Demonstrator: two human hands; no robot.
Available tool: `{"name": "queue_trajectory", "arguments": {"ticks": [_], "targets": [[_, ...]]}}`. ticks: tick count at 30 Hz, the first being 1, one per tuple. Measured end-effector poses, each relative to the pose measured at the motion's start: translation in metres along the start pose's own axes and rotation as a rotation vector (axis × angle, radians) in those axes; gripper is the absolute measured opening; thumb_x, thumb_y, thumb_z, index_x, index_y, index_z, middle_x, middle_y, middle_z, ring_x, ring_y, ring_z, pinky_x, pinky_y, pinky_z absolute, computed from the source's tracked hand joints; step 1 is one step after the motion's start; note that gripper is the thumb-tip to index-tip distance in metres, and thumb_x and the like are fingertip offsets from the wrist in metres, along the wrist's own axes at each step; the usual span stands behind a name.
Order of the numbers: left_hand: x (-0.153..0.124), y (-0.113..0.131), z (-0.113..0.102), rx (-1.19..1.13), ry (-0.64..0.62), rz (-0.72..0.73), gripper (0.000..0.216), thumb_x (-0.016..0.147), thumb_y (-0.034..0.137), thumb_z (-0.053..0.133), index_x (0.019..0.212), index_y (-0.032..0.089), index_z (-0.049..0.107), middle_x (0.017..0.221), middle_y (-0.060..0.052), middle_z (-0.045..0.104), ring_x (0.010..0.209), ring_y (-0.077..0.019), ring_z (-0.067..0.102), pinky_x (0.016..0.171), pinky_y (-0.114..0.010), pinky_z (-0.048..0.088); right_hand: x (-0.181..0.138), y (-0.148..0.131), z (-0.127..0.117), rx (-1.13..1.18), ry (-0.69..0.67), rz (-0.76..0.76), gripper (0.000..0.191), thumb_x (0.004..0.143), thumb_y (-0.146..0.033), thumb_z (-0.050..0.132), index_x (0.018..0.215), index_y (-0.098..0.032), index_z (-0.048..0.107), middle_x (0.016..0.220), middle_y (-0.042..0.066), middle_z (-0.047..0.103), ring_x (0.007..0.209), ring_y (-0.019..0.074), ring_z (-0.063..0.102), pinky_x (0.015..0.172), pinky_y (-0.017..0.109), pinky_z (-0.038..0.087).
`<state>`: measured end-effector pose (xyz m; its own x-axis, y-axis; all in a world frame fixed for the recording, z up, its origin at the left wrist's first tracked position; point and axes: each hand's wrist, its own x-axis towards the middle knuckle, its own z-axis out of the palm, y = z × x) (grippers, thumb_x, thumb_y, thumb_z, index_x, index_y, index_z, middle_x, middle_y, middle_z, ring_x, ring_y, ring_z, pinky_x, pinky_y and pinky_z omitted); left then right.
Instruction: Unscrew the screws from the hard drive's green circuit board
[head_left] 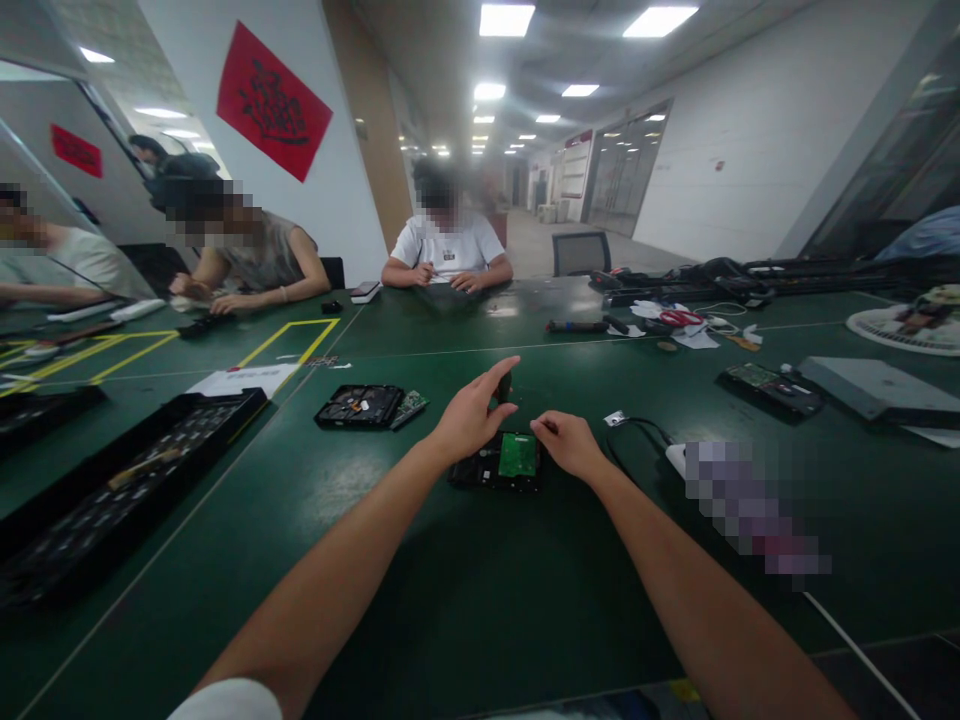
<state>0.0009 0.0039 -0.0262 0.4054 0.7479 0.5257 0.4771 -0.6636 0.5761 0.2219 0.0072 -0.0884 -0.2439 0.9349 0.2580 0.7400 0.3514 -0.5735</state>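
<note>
Hands (474,412) (571,445) at the hard drive (495,464): left thumb and fingers parted, right curled; whether either grips anything, I cannot tell.

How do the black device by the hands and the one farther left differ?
The near device shows a green board; the left device looks mostly dark. The left device has a small board beside it; the near device has the left hand close by. Both are black and lie on the table.
</note>
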Motion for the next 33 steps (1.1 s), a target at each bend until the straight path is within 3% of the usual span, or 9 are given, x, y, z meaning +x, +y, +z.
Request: {"name": "queue_trajectory", "arguments": {"ticks": [4, 9, 15, 20, 26, 30, 33], "targets": [[0.0007, 0.0017, -0.0034, -0.139, -0.084, -0.020, 0.072, 0.090, 0.012, 0.050, 0.154, 0.033, 0.023, 0.119, -0.006, 0.065, 0.096, -0.0168, 0.067, 0.076, -0.029, 0.058, 0.0006, 0.0008, 0.0010, -0.005, -0.001, 0.001, 0.030, 0.094, -0.040, 0.051, 0.078, -0.021, 0.067, 0.076, 0.001, 0.069, 0.069, 0.0155, 0.059, 0.063, 0.026, 0.037], [0.0014, 0.0017, -0.0043, 0.060, 0.029, -0.013, 0.071, 0.084, 0.018, 0.067, 0.147, 0.031, 0.038, 0.129, -0.007, 0.062, 0.102, -0.0198, 0.065, 0.088, -0.034, 0.055, 0.0004, 0.0012, 0.0011, -0.004, 0.002, 0.001, 0.029, 0.094, -0.040, 0.051, 0.079, -0.021, 0.068, 0.077, 0.002, 0.070, 0.071, 0.0157, 0.060, 0.064, 0.026, 0.037], [0.0018, 0.0005, -0.0038, -0.096, -0.070, 0.018, 0.071, 0.089, 0.011, 0.056, 0.151, 0.031, 0.029, 0.115, -0.004, 0.066, 0.098, -0.0146, 0.067, 0.086, -0.029, 0.055, 0.0017, 0.0017, 0.0018, -0.017, 0.005, 0.010, 0.029, 0.094, -0.040, 0.051, 0.078, -0.021, 0.068, 0.076, 0.001, 0.069, 0.070, 0.0156, 0.059, 0.064, 0.026, 0.037], [0.0019, 0.0018, -0.0041, 0.062, 0.040, -0.008, 0.071, 0.083, 0.017, 0.068, 0.146, 0.032, 0.040, 0.119, -0.006, 0.063, 0.093, -0.0173, 0.064, 0.086, -0.033, 0.054, 0.0020, 0.0016, 0.0017, -0.016, 0.011, 0.024, 0.029, 0.093, -0.040, 0.051, 0.079, -0.022, 0.069, 0.076, 0.001, 0.069, 0.070, 0.0158, 0.059, 0.064, 0.027, 0.036], [0.0018, -0.0025, -0.0065, -0.251, -0.099, -0.002, 0.068, 0.089, 0.010, 0.052, 0.150, 0.030, 0.030, 0.124, -0.009, 0.060, 0.100, -0.0167, 0.066, 0.073, -0.026, 0.056, 0.0009, 0.0019, 0.0009, -0.001, -0.003, 0.014, 0.031, 0.093, -0.042, 0.051, 0.079, -0.021, 0.069, 0.076, 0.002, 0.070, 0.069, 0.0156, 0.059, 0.064, 0.026, 0.037], [0.0019, -0.0033, -0.0038, -0.062, -0.004, 0.029, 0.067, 0.088, 0.012, 0.057, 0.148, 0.030, 0.037, 0.115, -0.006, 0.064, 0.097, -0.0174, 0.064, 0.082, -0.032, 0.056, 0.0016, 0.0013, 0.0013, -0.012, 0.004, 0.006, 0.030, 0.093, -0.040, 0.051, 0.078, -0.021, 0.068, 0.077, 0.002, 0.070, 0.070, 0.0155, 0.060, 0.064, 0.027, 0.037], [0.0012, -0.0033, 0.0006, 0.041, 0.074, 0.052, 0.066, 0.087, 0.015, 0.062, 0.147, 0.030, 0.040, 0.120, -0.006, 0.063, 0.100, -0.0187, 0.062, 0.089, -0.035, 0.054, 0.0018, 0.0007, 0.0015, -0.013, 0.007, 0.009, 0.030, 0.093, -0.039, 0.051, 0.078, -0.020, 0.069, 0.077, 0.002, 0.070, 0.070, 0.0154, 0.060, 0.065, 0.027, 0.037]]}}
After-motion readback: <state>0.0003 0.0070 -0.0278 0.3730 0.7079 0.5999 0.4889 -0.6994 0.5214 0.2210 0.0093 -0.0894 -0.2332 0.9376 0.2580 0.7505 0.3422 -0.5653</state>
